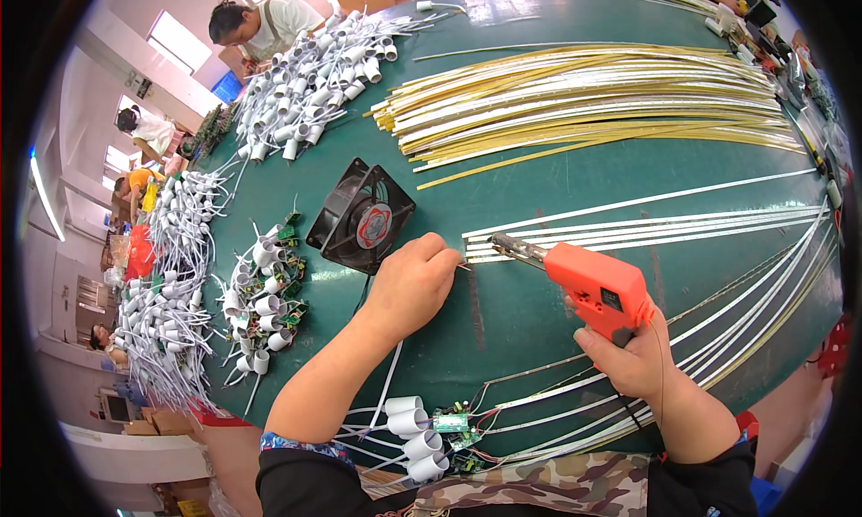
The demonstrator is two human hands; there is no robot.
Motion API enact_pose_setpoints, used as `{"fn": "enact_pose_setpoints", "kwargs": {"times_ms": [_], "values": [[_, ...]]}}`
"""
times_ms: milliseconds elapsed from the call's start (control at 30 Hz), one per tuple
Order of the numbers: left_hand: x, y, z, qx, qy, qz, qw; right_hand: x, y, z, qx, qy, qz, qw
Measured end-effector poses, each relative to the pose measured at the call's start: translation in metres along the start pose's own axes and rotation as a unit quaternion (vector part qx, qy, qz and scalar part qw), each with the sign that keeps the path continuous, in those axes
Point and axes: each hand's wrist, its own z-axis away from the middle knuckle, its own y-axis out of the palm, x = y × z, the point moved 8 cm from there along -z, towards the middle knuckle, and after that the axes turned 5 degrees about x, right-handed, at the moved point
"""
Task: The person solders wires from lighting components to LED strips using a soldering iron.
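Note:
My right hand (633, 355) is wrapped round the handle of an orange soldering gun (594, 279). Its metal tip points left, over the near ends of several white LED strips (557, 237) laid side by side. Just left of those ends, my left hand (409, 283) is closed in a pinch; whatever its fingers hold is hidden, though a thin tip shows beside them. Right behind that hand stands a black cooling fan (364, 216). Close to my body lie white cylindrical lamp housings (422, 441) with green circuit boards (451, 423), wired to more white strips (718, 337).
A wide bundle of yellow and white strips (584, 108) covers the far part of the green table (503, 337). Heaps of white housings with wires (314, 81) line its left side, beside a smaller group with boards (265, 301). Tools crowd the right edge. Other people work beyond.

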Motion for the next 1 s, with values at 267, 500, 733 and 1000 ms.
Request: {"fn": "enact_pose_setpoints", "kwargs": {"times_ms": [267,500,733,1000], "values": [[0.005,0.005,0.0,0.009,0.015,0.004,1.0,0.005,0.011,-0.007,0.033,0.01,0.032,0.999],[0.003,0.005,-0.002,0.006,0.02,-0.012,1.0,-0.004,0.019,-0.01,0.031,-0.012,0.01,0.999],[0.002,0.007,-0.002,0.018,0.018,-0.028,0.999,0.001,0.022,-0.012,0.036,-0.032,0.052,0.997],[0.001,0.01,-0.003,0.033,0.012,-0.039,0.999,0.005,0.022,-0.012,0.05,-0.039,0.083,0.995]]}}
